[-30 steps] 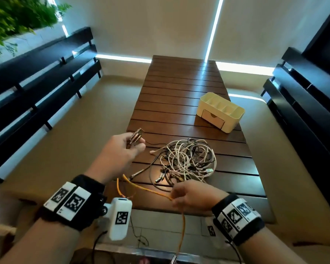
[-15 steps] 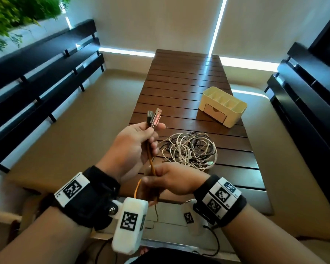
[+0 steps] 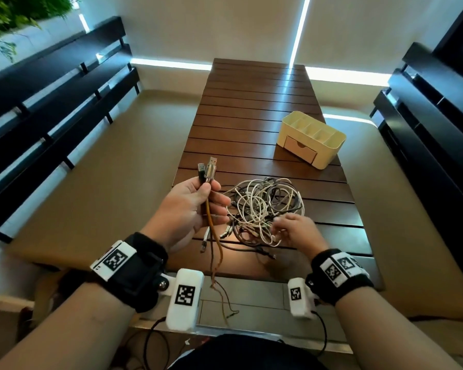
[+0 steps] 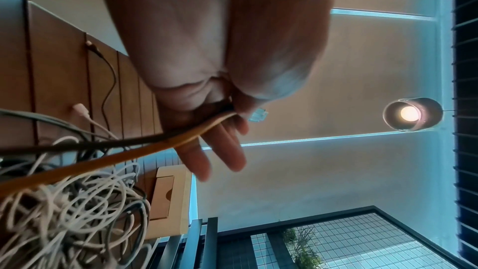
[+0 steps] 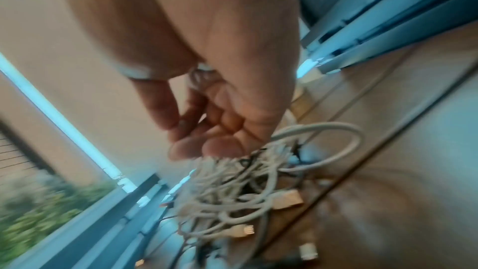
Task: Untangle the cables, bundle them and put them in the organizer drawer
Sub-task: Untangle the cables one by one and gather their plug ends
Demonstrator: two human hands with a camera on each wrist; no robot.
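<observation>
My left hand [image 3: 211, 198] is raised over the table's near left and grips a doubled orange cable [image 3: 210, 222]. Its two connectors [image 3: 208, 169] stick up above my fist, and the loop hangs below the table edge. The left wrist view shows the orange cable [image 4: 129, 156] running out of my left hand [image 4: 227, 114]. A tangle of white and grey cables [image 3: 262, 206] lies on the table. My right hand [image 3: 281, 229] hovers at its near right edge, fingers loosely curled and holding nothing. In the blurred right wrist view, my right hand [image 5: 196, 130] is just above the tangle [image 5: 232, 191].
The cream organizer [image 3: 332, 145] stands at the table's right edge beyond the tangle, its small front drawer [image 3: 300, 150] closed. The slatted wooden table [image 3: 251, 102] stretches away ahead. Dark benches [image 3: 51, 116] flank both sides. Loose plugs [image 3: 226, 233] lie at the tangle's near side.
My right hand let go of the orange cable and moved right to the tangle. My left hand turned the connectors upright and keeps the folded cable, which now hangs free.
</observation>
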